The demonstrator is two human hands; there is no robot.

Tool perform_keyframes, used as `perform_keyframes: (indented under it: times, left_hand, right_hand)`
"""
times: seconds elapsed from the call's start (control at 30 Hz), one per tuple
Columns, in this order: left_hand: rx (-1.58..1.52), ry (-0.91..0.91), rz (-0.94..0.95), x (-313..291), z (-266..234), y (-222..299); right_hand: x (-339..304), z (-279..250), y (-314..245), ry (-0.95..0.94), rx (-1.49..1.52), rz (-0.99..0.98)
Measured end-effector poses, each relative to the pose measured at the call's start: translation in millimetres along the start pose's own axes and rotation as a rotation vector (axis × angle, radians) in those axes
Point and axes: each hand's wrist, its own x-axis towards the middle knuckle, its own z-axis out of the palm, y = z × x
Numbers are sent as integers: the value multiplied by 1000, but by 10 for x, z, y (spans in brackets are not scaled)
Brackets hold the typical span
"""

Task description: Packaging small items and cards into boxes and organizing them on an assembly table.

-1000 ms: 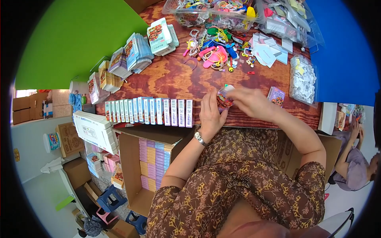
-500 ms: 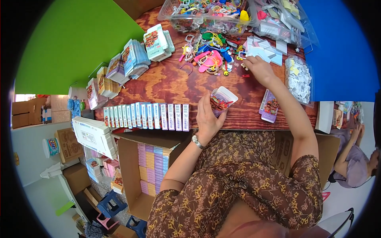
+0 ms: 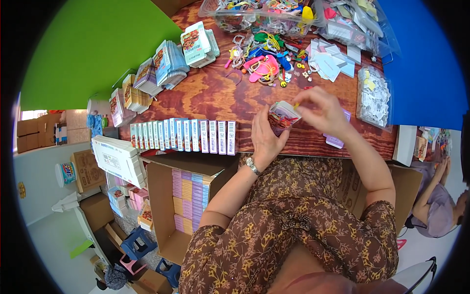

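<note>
My left hand point(image 3: 267, 141) is wrapped round a small printed carton point(image 3: 283, 117), its end open and tilted up near the table's front edge. At that opening, my right hand point(image 3: 323, 110) has fingers pinched together on a tiny yellow piece point(image 3: 296, 105), too small to name. Partly hidden under my right forearm lies a purple printed carton point(image 3: 335, 141). Beyond my hands spreads a heap of colourful small trinkets point(image 3: 264, 66), with pink, green, blue and yellow pieces. Pale cards point(image 3: 328, 63) lie fanned out to its right.
A row of upright cartons point(image 3: 183, 134) lines the front left edge. Flattened carton stacks point(image 3: 169, 63) stand behind. Clear tubs of trinkets point(image 3: 264, 22) and white slips point(image 3: 373, 98) sit at the back and right. A cardboard box point(image 3: 166, 215) of packed cartons stands below; another person point(image 3: 433, 206) sits far right.
My right hand has come back from the trinkets and cards to the carton's opening, with a tiny yellow piece. My left hand still holds the carton, now turned slightly.
</note>
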Motion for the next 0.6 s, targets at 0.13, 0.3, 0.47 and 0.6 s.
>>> perform_keyframes:
  times: [0.13,0.3,0.47,0.6]
  left_hand:
    - [-61,-10,-21,13,39,74]
    - [-122,-7,-26,32,54,158]
    - [-51,-23,-41,-33,-21,52]
    - [-51,-50,27,-26,5,107]
  right_hand:
    - [-27,162,-47,87,-269,-349]
    - [-330,109,-3,209,-211,-225]
    - [-541,-150,391,377,-313,-179]
    - [-750,-1042,1265,682,-541,260]
